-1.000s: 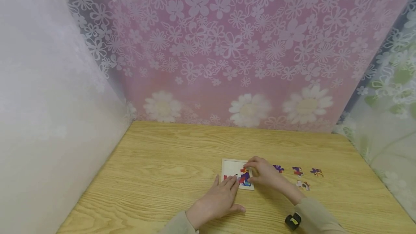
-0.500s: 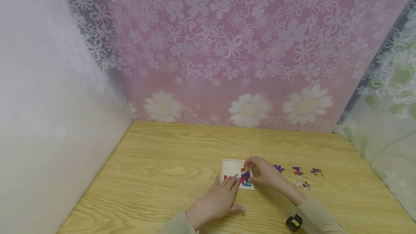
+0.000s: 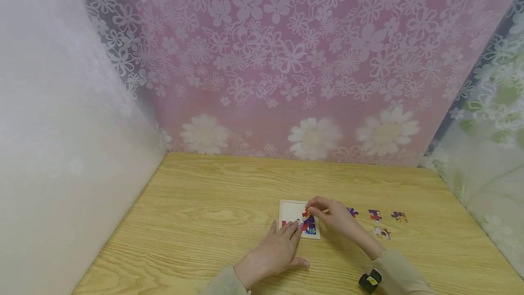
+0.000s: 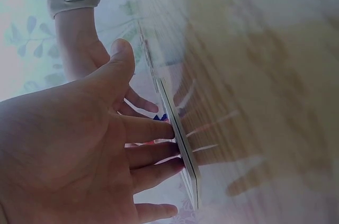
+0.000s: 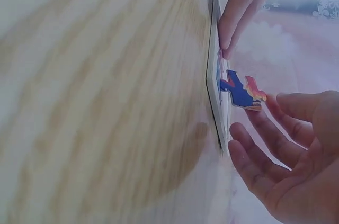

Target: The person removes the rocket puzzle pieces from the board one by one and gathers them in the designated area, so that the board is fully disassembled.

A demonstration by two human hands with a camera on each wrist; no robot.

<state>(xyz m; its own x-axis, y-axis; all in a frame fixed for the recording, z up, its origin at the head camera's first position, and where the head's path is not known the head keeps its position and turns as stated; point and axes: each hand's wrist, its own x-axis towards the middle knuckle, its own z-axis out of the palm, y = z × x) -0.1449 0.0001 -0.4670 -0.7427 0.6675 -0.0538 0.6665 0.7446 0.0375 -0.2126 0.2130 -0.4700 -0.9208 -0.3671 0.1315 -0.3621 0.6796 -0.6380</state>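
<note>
- Apparently, a jigsaw piece is being fitted: the held piece point(image 5: 242, 91) is seen tilted at the tray point(image 3: 291, 207), over its right-hand side, its lower knob at or just above the surface; contact cannot be told.
- Right hand point(image 3: 335, 216): piece pinched at its upper edge between thumb and fingertip; the other fingers are spread apart from it.
- Left hand point(image 3: 274, 249): fingers extended, tips laid on the tray's near part; nothing gripped. The tray is judged to be steadied by it.
- Next move, as judged: the piece to be tipped flat, its knobs lined up with the laid pieces point(image 3: 311, 230), then pressed down. If forced while tilted, neighbours could be lifted.
- Counted: one tray, one held piece, two hands.
- Loose pieces point(image 3: 375, 215): four counted on the table point(image 3: 196, 208), right of the tray; three are set in a row, one lies nearer the person.
- Laid pieces: several, clustered along the tray's near and right parts; exact number not told, as some are covered by the left hand.
- One black device point(image 3: 369, 281) noted at the right sleeve point(image 3: 399, 271).
</note>
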